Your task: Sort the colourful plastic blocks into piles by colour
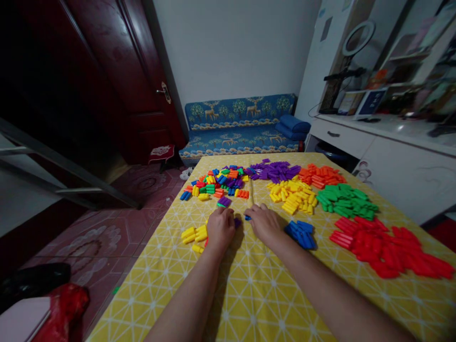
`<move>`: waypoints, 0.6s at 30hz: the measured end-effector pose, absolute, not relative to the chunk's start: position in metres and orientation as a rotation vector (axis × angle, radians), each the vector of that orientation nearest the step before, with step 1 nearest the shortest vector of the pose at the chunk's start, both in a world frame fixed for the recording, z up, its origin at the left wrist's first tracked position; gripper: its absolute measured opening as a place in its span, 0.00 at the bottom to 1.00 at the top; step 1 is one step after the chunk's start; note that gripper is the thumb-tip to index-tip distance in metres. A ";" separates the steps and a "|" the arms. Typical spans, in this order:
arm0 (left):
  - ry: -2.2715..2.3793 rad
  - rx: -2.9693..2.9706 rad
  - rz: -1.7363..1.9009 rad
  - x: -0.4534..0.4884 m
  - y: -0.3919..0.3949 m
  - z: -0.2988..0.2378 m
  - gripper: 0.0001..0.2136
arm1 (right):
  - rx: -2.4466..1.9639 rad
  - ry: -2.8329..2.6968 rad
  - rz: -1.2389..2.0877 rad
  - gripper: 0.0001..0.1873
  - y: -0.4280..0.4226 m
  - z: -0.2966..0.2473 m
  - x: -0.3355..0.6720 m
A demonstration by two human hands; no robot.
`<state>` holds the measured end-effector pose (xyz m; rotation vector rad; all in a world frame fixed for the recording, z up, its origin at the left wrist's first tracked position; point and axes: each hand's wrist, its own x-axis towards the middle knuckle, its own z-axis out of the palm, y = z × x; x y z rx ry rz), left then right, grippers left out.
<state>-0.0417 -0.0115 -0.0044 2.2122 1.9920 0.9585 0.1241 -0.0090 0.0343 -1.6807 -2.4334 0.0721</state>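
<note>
Both my hands rest on a table covered by a yellow patterned cloth [249, 294]. My left hand [220, 229] is curled, knuckles up, over small plastic pieces; a purple piece [237, 222] shows at its fingertips and a few yellow pieces [195, 234] lie just to its left. My right hand [264, 222] is curled beside it, with a blue piece [247, 217] at its fingertips. A small blue pile [301, 233] lies just right of that hand. Ahead sits a mixed-colour pile [217, 184].
Sorted piles lie on the right half: purple [275, 171], orange [321, 175], yellow [294, 195], green [345, 199], red [388, 246]. Beyond the table stand a blue sofa [242, 124], a dark red door [135, 71] and a white counter [399, 142] at right.
</note>
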 end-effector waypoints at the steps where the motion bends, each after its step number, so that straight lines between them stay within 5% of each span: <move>1: 1.998 2.209 0.952 -0.042 -0.012 -0.004 0.10 | -1.718 -2.418 0.024 0.15 -0.015 0.036 0.132; 9: 2.005 2.166 0.943 -0.041 -0.012 -0.002 0.14 | -1.836 -2.375 0.049 0.08 -0.041 0.050 0.141; 13: 1.967 2.141 0.966 -0.044 -0.011 -0.003 0.15 | -1.451 -2.392 0.182 0.22 -0.042 0.030 0.109; 18: 1.863 2.123 1.099 -0.044 -0.011 -0.003 0.13 | -1.407 -2.198 0.223 0.12 -0.032 0.002 0.100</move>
